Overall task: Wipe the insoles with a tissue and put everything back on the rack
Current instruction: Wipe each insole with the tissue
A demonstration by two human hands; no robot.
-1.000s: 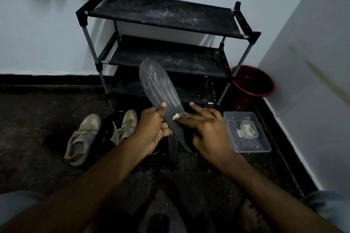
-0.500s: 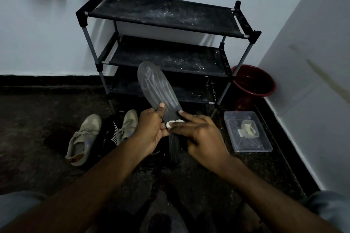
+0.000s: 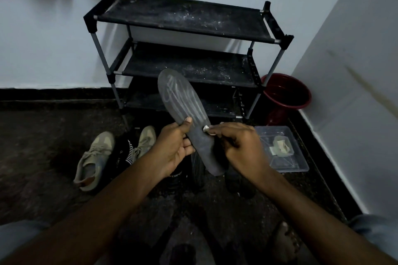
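Observation:
A grey insole (image 3: pixel 183 105) with pale streaks on its front half stands tilted in front of me, toe end up. My left hand (image 3: pixel 174 146) grips its left edge near the middle, thumb on top. My right hand (image 3: pixel 239 148) pinches a small white tissue (image 3: pixel 205 128) and presses it on the insole's right edge. Behind stands the black three-shelf rack (image 3: pixel 189 23), dusty and bare on the two upper shelves. A pair of tan sneakers (image 3: pixel 97 157) lies on the floor at the left.
A clear plastic box (image 3: pixel 299 163) with a folded tissue inside sits on the floor at the right. A dark red bucket (image 3: pixel 286 94) stands in the corner beside the rack. Dark shoes (image 3: pixel 176 176) lie under my hands. White walls close off the back and right.
My right hand has drawn the tissue to the insole's right edge and curled its fingers more. The insole and my left hand have hardly moved.

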